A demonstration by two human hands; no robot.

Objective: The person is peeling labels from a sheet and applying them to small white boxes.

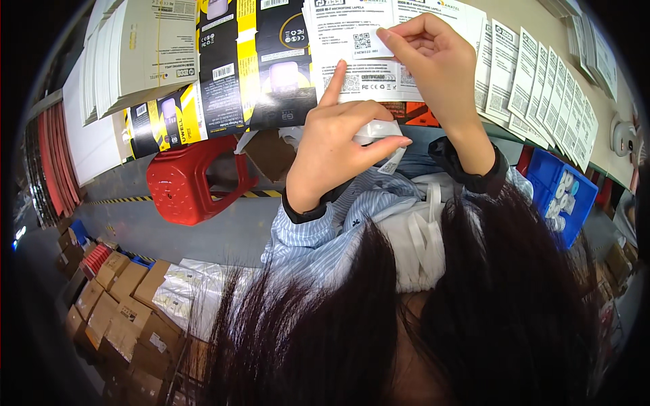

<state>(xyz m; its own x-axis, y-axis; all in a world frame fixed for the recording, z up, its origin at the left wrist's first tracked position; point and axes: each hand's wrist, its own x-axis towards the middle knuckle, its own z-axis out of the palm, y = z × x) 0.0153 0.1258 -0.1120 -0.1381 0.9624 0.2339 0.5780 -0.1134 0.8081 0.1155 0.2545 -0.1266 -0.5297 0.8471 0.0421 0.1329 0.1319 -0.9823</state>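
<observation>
My right hand [433, 64] pinches a small white sticker label [362, 42] and presses it onto a flat black-and-white carton sheet [352, 74] lying on the table. Just below, my left hand [338, 145] grips a strip of white label backing [378, 132] between thumb and fingers, with its index finger pointing up against the sheet's lower edge. Both wrists wear dark cuffs over blue striped sleeves.
Flat black-and-yellow cartons [223, 81] and a stack of white sheets [128, 54] lie left. Fanned white leaflets [548, 88] spread right along the table edge. A blue bin [565, 193] with small rolls, a red stool [183, 183] and cardboard boxes [115, 298] stand below. Long dark hair [420, 318] fills the foreground.
</observation>
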